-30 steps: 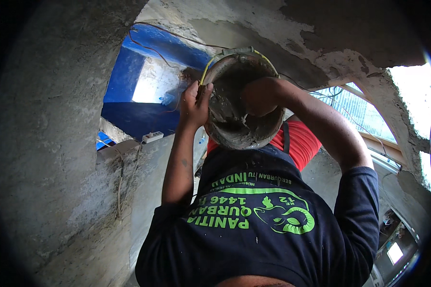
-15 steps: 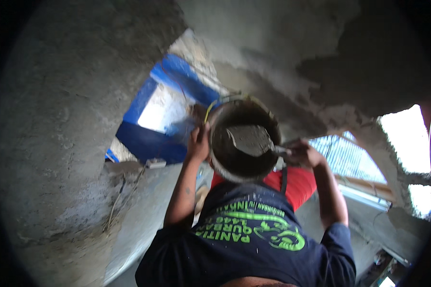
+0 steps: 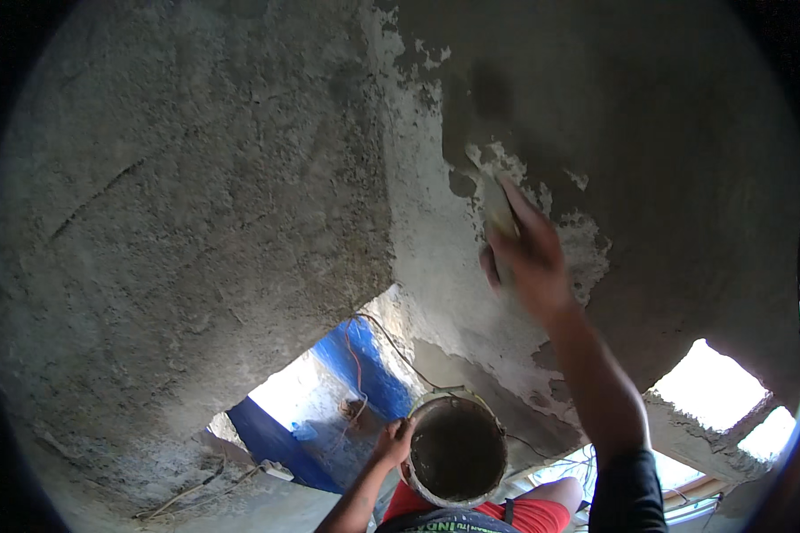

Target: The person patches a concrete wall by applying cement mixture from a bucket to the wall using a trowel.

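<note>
My right hand is raised to a grey plastered surface, with its fingers wrapped round a trowel that is smeared by motion. The trowel lies over a pale, flaking patch beside darker grey plaster; whether its blade touches it I cannot tell. Lower down, my left hand grips the rim of a round bucket with wet grey mortar inside, held in front of my red shorts.
A rough concrete face fills the left. Below it is an opening with blue-painted surfaces and hanging wires. Bright openings with broken edges are at the lower right, near a wooden frame and a pale tube.
My right hand has come out of the bucket with the trowel and risen to the plastered surface. The view has tilted up, so the bucket now sits lower in the picture.
</note>
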Motion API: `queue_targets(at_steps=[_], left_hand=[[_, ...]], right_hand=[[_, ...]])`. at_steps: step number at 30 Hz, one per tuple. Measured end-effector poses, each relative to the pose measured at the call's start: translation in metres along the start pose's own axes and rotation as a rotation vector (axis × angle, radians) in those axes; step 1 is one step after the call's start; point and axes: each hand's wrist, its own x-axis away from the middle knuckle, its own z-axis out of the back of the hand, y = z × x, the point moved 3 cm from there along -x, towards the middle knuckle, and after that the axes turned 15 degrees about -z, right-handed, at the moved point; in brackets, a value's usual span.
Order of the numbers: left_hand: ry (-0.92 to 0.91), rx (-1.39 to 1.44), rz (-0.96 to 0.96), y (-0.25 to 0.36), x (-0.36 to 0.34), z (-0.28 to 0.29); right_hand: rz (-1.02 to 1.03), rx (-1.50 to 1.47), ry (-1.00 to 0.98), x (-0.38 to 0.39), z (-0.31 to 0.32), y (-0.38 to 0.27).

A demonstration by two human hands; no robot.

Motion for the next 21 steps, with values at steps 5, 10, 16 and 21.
queue_targets(at_steps=[5,10,16,21], left_hand=[[0.041,-0.089,0.035,0.021,0.002,0.009],[0.143,-0.064,0.102,0.015,0.023,0.032],[0.194,-0.098,0.084,-0.011,0.028,0.032],[0.133,-0.048,0.156,-0.006,0.021,0.044]], right_hand=[[0.538,1.138,0.682,-0.157,-0.018,-0.039],[0.372,1.446,0.704,-0.220,-0.068,-0.088],[0.631,1.878,0.808,-0.288,-0.069,-0.069],[0.474,2.096,0.800,-0.247,-0.087,0.000]])
